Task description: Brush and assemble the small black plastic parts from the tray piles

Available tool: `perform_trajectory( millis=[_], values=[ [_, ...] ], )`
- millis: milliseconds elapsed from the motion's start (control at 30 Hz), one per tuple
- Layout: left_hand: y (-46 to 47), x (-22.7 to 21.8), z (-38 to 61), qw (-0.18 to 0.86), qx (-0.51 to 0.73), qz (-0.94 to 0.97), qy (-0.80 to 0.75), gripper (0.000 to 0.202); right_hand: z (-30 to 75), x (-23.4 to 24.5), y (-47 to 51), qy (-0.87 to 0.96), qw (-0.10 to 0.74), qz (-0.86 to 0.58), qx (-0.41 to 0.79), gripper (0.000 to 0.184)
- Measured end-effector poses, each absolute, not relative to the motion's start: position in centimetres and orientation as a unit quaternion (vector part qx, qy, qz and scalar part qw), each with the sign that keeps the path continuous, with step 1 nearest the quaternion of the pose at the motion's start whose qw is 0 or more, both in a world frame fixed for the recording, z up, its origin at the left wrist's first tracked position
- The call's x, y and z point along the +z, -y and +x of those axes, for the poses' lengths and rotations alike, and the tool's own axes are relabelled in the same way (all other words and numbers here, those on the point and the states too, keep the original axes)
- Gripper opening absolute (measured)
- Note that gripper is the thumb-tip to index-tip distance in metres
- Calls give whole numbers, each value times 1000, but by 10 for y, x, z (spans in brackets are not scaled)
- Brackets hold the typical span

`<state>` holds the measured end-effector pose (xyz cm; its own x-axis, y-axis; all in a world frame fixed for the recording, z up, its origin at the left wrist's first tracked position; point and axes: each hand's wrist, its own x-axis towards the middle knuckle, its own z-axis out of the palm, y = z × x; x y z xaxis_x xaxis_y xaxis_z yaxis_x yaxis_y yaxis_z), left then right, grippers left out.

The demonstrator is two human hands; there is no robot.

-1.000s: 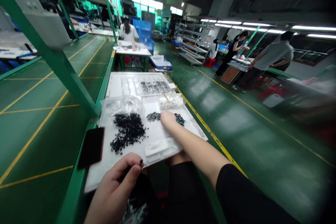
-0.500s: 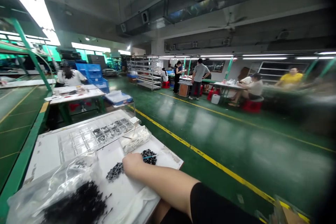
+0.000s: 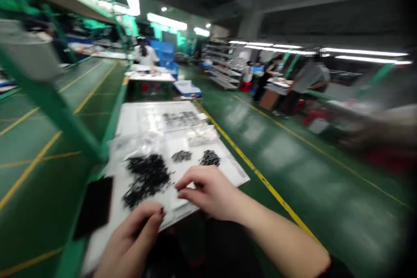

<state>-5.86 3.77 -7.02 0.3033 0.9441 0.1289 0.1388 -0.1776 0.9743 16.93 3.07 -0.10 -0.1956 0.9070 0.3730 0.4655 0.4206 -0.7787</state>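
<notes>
My left hand [image 3: 135, 236] is at the table's near edge, thumb and forefinger pinched on a small black part [image 3: 161, 211]. To its right, my right hand [image 3: 208, 191] hovers with thumb and forefinger drawn together; whatever they hold is too small and blurred to name. Beyond my left hand a large heap of small black parts [image 3: 148, 178] spills from a clear plastic bag [image 3: 130, 145]. Past my right hand lie a pile of small grey-and-black pieces [image 3: 181, 156] and a pile of small black-and-white pieces [image 3: 210, 157]. The two hands are apart.
A compartment tray [image 3: 182, 119] with small parts lies at the table's far end, near a clear bag of whitish material [image 3: 202, 135]. A dark flat slab [image 3: 94, 206] sits at the left edge, beside a green post [image 3: 58, 100]. Several people work at other tables.
My view has swung right and down. My right hand has drawn back from the piles toward the near edge. My left hand has come into view, pinching a small black part.
</notes>
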Motion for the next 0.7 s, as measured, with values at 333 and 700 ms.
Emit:
perform_trajectory(
  millis=[333,700],
  values=[
    [-22,-43,-42,582,415,615,-332,17,162,1,-10,649,462,-432,422,7],
    [-27,-40,-50,451,407,734,-303,17,164,-9,-19,529,366,-465,608,36]
  ],
)
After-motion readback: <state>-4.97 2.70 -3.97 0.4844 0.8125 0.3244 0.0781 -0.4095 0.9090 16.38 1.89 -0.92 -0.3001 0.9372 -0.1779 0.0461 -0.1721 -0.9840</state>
